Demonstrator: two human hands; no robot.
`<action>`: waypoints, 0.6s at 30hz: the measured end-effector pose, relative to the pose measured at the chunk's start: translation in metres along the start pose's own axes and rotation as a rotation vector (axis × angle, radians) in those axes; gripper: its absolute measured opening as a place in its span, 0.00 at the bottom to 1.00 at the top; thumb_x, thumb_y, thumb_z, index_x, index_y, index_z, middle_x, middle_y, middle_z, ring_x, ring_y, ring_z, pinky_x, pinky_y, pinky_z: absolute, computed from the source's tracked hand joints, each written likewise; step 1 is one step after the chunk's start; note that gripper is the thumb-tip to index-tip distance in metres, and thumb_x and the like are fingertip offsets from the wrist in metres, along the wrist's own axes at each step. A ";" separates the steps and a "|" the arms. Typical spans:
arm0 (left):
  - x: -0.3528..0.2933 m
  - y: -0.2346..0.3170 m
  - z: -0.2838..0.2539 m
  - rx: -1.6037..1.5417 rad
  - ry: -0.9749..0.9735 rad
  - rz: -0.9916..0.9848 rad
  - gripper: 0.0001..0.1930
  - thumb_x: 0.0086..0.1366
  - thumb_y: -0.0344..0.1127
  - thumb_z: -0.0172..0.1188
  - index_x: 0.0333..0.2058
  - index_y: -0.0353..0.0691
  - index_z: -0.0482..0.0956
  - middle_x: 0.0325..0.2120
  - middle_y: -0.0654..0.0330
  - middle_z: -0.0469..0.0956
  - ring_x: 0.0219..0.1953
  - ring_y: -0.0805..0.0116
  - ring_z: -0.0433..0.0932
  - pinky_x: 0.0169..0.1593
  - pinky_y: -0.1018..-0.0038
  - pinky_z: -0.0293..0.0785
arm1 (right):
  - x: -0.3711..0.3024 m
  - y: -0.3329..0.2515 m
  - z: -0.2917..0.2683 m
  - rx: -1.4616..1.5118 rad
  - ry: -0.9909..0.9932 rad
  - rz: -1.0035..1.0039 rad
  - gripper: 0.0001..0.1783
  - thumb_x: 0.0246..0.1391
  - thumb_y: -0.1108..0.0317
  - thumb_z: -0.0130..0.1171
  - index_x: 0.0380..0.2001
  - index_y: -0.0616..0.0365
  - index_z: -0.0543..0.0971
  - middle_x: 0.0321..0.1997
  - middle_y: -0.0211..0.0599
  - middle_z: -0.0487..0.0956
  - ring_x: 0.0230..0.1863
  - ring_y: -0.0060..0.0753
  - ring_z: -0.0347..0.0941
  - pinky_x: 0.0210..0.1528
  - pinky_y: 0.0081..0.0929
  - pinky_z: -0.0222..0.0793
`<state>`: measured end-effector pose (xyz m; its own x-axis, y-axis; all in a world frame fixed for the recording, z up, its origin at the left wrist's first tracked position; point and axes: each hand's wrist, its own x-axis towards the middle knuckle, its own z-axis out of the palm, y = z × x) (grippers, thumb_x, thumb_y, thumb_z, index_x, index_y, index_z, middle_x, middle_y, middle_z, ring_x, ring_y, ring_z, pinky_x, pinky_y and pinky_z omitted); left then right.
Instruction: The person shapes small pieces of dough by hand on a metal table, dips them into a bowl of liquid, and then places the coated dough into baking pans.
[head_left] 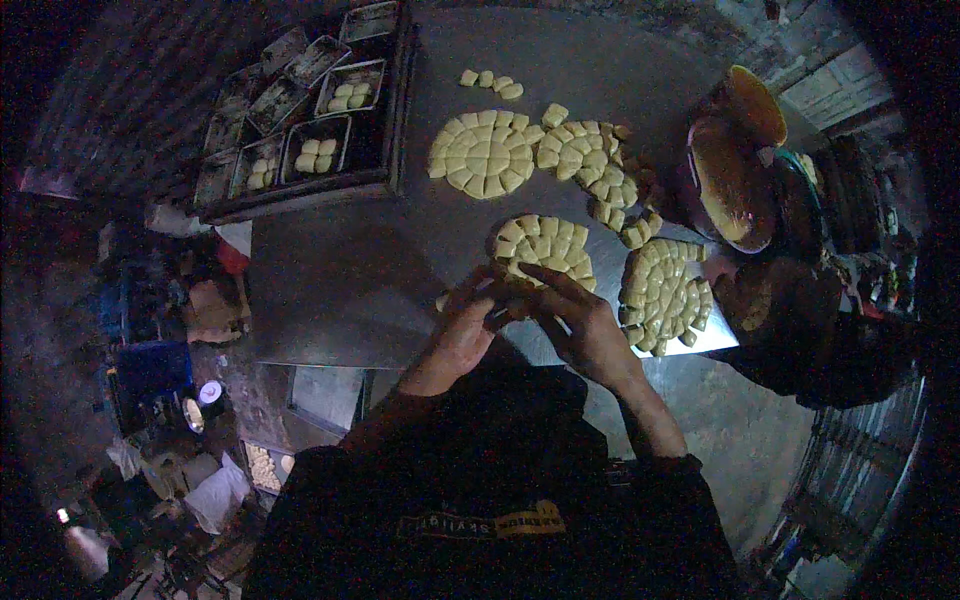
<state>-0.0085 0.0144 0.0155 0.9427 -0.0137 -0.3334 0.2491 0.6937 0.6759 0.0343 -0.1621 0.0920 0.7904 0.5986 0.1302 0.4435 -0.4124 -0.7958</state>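
Note:
My left hand and my right hand come together at the near edge of a scored dough round. Their fingers are bent and closed towards each other; what lies between them is hidden by the fingers. A second, fuller dough round, cut into many small pieces, lies beyond, to the left. Farther right, a partly broken-up dough round trails loose pieces towards the right. Close to my right hand rests another cut dough round, brightly lit at its near edge.
A dark tray at the far left holds several metal tins, some with dough balls. Several loose dough pieces lie at the back of the metal table. To the right stand a large bowl and a dark figure, perhaps a person.

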 end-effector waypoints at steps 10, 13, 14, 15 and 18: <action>-0.007 0.043 0.027 0.820 -0.381 0.268 0.14 0.62 0.24 0.64 0.46 0.34 0.77 0.45 0.56 0.80 0.45 0.66 0.80 0.52 0.72 0.77 | -0.014 -0.001 -0.020 0.336 0.044 0.353 0.12 0.52 0.78 0.65 0.41 0.64 0.80 0.38 0.38 0.81 0.30 0.25 0.79 0.32 0.21 0.74; -0.004 0.026 0.030 0.896 -0.327 0.365 0.12 0.64 0.27 0.64 0.45 0.34 0.77 0.44 0.55 0.80 0.43 0.69 0.81 0.48 0.74 0.79 | -0.021 0.013 -0.025 0.212 0.062 0.261 0.16 0.51 0.77 0.66 0.45 0.60 0.81 0.43 0.40 0.80 0.35 0.25 0.78 0.34 0.20 0.73; -0.002 0.019 0.029 0.843 -0.284 0.360 0.11 0.64 0.28 0.64 0.45 0.34 0.78 0.43 0.55 0.80 0.42 0.69 0.81 0.47 0.74 0.80 | -0.024 0.017 -0.026 0.080 0.115 0.183 0.17 0.51 0.77 0.67 0.47 0.58 0.81 0.45 0.41 0.79 0.37 0.26 0.77 0.35 0.21 0.73; 0.000 0.012 0.028 0.837 -0.201 0.257 0.11 0.65 0.29 0.63 0.45 0.34 0.77 0.43 0.55 0.80 0.41 0.69 0.82 0.47 0.74 0.81 | -0.025 0.021 -0.028 -0.052 0.168 0.105 0.19 0.50 0.76 0.68 0.48 0.57 0.82 0.47 0.42 0.79 0.39 0.26 0.77 0.36 0.22 0.73; 0.000 -0.003 0.037 0.692 0.004 0.013 0.12 0.69 0.33 0.59 0.46 0.33 0.77 0.42 0.54 0.80 0.41 0.67 0.82 0.45 0.70 0.83 | -0.028 0.023 -0.038 -0.085 0.131 -0.006 0.22 0.49 0.74 0.69 0.51 0.51 0.82 0.53 0.41 0.76 0.44 0.31 0.76 0.38 0.25 0.73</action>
<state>-0.0008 -0.0145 0.0379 0.9460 -0.0049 -0.3240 0.3235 0.0747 0.9433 0.0380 -0.2144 0.0927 0.8334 0.5088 0.2158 0.4786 -0.4691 -0.7422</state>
